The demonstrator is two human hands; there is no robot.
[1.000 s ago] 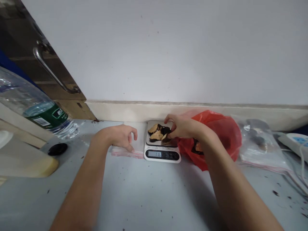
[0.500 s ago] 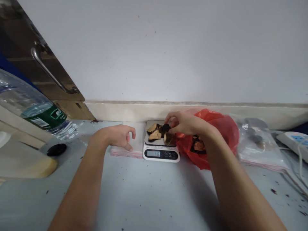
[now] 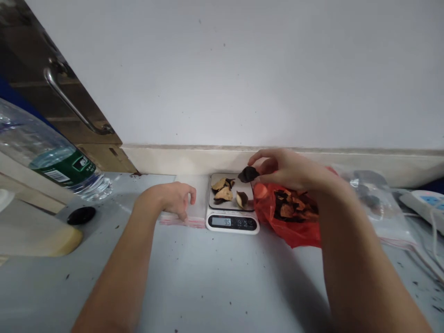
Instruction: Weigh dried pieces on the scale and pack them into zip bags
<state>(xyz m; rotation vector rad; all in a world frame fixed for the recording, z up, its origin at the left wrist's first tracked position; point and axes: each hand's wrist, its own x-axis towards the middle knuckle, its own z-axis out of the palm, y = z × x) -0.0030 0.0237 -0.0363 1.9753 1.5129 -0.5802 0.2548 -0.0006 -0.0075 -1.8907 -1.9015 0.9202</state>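
Observation:
A small white kitchen scale (image 3: 232, 224) stands near the wall, its display apparently reading 9.5. Several dried slices (image 3: 223, 194) with dark skin and pale flesh lie on its metal plate. Just above the plate's back right corner, a black dried piece (image 3: 248, 174) is pinched between the thumb and fingers of my right hand (image 3: 277, 169). My left hand (image 3: 177, 200) rests on a stack of clear zip bags (image 3: 197, 203) left of the scale, thumb and fingers apart, nothing in its grasp. Right of the scale, a red plastic bag (image 3: 274, 226) gapes over more dried slices (image 3: 294, 206), partly hidden by my right forearm.
Clear zip bags (image 3: 378, 203) lie further right, near a white power strip (image 3: 423, 203) with a cable. At left are a large water bottle (image 3: 65, 162), a black cap (image 3: 81, 215) and a translucent container (image 3: 38, 231). Dark crumbs dot the grey table (image 3: 215, 286).
My right hand has lifted the black piece off the plate, moving up and right. The reading has dropped from 11.6 to about 9.5. My left hand has barely shifted.

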